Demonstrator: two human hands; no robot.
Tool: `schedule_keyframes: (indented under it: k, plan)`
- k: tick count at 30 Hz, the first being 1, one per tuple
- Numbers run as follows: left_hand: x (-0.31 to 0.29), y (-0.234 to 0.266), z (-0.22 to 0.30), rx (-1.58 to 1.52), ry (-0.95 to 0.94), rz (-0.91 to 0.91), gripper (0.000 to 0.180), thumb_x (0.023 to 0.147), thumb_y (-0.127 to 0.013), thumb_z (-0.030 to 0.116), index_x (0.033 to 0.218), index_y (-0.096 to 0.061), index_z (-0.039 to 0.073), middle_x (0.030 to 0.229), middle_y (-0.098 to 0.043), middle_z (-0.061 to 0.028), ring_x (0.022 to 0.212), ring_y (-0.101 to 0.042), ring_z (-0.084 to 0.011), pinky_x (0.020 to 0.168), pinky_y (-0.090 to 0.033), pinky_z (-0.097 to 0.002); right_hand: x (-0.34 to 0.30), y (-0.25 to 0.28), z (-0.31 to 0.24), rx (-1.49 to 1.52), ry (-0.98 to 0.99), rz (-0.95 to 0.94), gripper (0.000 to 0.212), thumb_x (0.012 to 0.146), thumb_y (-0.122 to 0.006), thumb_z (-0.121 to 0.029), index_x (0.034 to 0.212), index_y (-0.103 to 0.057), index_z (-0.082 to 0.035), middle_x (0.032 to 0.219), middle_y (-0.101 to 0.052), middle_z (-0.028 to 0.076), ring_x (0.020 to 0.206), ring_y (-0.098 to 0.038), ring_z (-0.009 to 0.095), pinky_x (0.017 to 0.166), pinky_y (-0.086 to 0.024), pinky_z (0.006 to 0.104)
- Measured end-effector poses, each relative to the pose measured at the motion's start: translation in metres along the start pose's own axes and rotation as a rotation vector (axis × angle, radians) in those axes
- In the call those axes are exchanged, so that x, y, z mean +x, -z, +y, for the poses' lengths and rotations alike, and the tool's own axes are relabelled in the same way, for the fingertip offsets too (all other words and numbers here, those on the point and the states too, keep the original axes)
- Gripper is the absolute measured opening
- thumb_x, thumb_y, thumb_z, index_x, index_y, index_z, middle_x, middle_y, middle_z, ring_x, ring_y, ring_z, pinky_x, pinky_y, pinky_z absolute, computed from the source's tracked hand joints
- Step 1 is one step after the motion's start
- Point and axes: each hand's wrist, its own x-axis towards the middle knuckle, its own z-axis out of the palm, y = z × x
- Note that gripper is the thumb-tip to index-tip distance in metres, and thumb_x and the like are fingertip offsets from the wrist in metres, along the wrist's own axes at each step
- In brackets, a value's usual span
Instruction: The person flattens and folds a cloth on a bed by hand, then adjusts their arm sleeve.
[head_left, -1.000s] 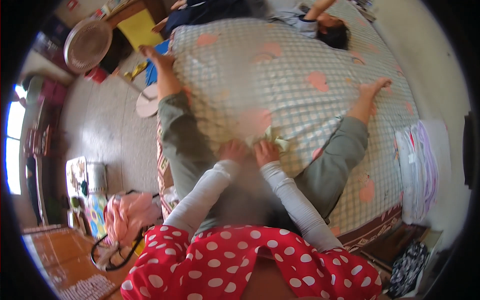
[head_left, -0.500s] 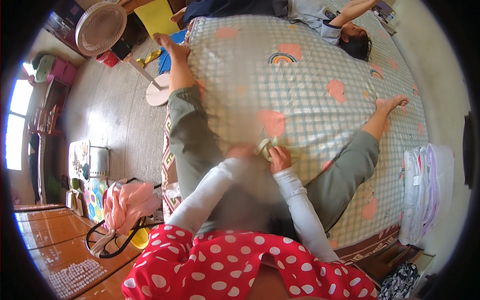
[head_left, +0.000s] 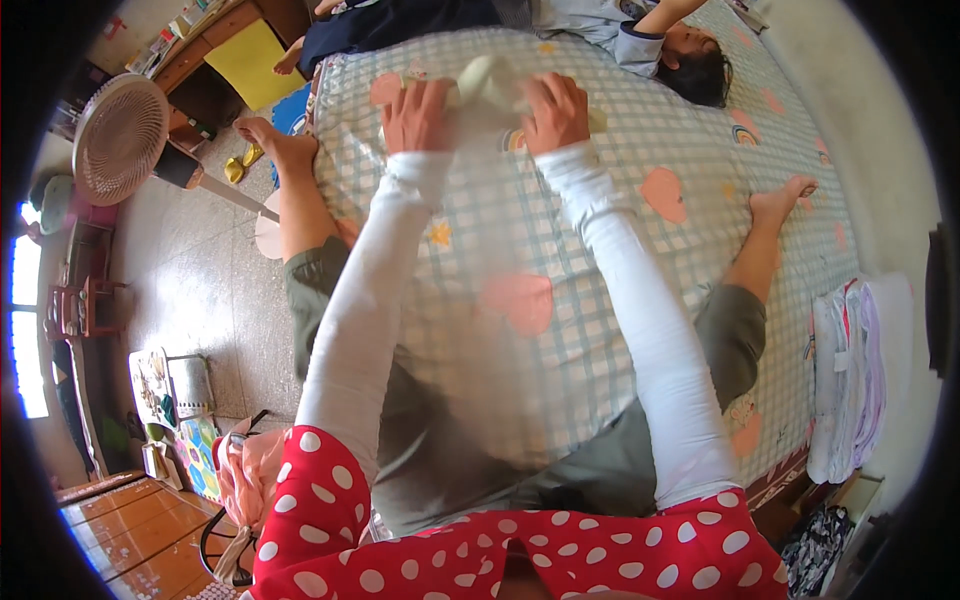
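1. Bed [head_left: 585,320]: widest stretch btwn spread legs [head_left: 748,265]; L edge runs just beside L leg, so prob. best to work mid-bed.
2. Lying person [head_left: 590,28]: along far edge, past the hands; keep reach short of them.
3. L hand [head_left: 418,115], R hand [head_left: 560,112]: apart, fingers bent at cloth; blur btwn, can't tell if either grip is tight.
4. Pale green cloth [head_left: 483,78]: bunched btwn hands, twd far side; even L/R pressure prob. helps.

Near the far edge of the bed [head_left: 570,310], my left hand [head_left: 418,118] and right hand [head_left: 558,112] grip a pale green cloth [head_left: 484,78], blurred between them. Another person [head_left: 585,28] lies along that edge; folded fabrics [head_left: 848,385] stand by the right edge, a fan [head_left: 120,138] beyond the left.
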Motion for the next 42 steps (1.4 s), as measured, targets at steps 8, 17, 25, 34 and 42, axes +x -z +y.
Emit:
schedule_keyframes:
  k: [8, 17, 25, 34, 42]
  plan:
    - [-0.043, -0.098, -0.064, 0.319, 0.433, -0.749, 0.069, 0.071, -0.049, 0.055, 0.130, -0.024, 0.028, 0.139, -0.014, -0.0058, 0.128, -0.011, -0.0284, 0.097, -0.007, -0.0576, -0.085, -0.088, 0.085, -0.311, -0.406, -0.364, 0.059, 0.069, -0.060, -0.028, 0.122, -0.037, -0.014, 0.117, -0.045, 0.011, 0.109, -0.040, 0.027, 0.088, -0.032, 0.0417]
    - [-0.047, -0.137, -0.077, 0.378, 0.439, -0.569, 0.067, 0.071, -0.044, 0.059, 0.129, -0.027, 0.028, 0.137, -0.020, -0.0068, 0.127, -0.016, -0.0285, 0.099, -0.008, -0.0541, -0.047, -0.134, 0.063, -0.472, -0.639, -0.575, 0.064, 0.074, -0.045, -0.052, 0.127, -0.030, -0.020, 0.134, -0.023, 0.013, 0.125, -0.017, 0.029, 0.095, -0.011, 0.0583]
    - [-0.095, -0.081, -0.030, 0.362, 0.345, -0.784, 0.059, 0.078, -0.040, 0.050, 0.130, -0.026, 0.025, 0.138, -0.018, -0.0038, 0.127, -0.015, -0.0263, 0.101, -0.005, -0.0511, -0.107, -0.099, 0.024, -0.420, -0.484, -0.680, 0.058, 0.076, -0.045, -0.041, 0.126, -0.032, -0.016, 0.133, -0.026, 0.011, 0.122, -0.023, 0.029, 0.097, -0.017, 0.0522]
    - [-0.202, 0.000, 0.018, 0.347, 0.297, -0.813, 0.062, 0.077, -0.040, 0.049, 0.131, -0.025, 0.021, 0.138, -0.018, -0.0066, 0.127, -0.014, -0.0271, 0.098, -0.008, -0.0554, -0.195, -0.016, -0.070, -0.280, -0.485, -0.601, 0.066, 0.070, -0.056, -0.039, 0.122, -0.036, -0.005, 0.130, -0.027, 0.015, 0.123, -0.019, 0.033, 0.099, -0.014, 0.0517]
    - [-0.276, 0.049, 0.065, 0.320, 0.115, -0.744, 0.064, 0.070, -0.053, 0.039, 0.126, -0.032, 0.016, 0.133, -0.025, -0.0117, 0.122, -0.024, -0.0299, 0.094, -0.020, -0.0552, -0.271, 0.022, -0.122, -0.258, -0.262, -0.480, 0.044, 0.076, -0.045, -0.025, 0.118, -0.044, -0.009, 0.126, -0.036, 0.012, 0.120, -0.029, 0.030, 0.093, -0.023, 0.0542]
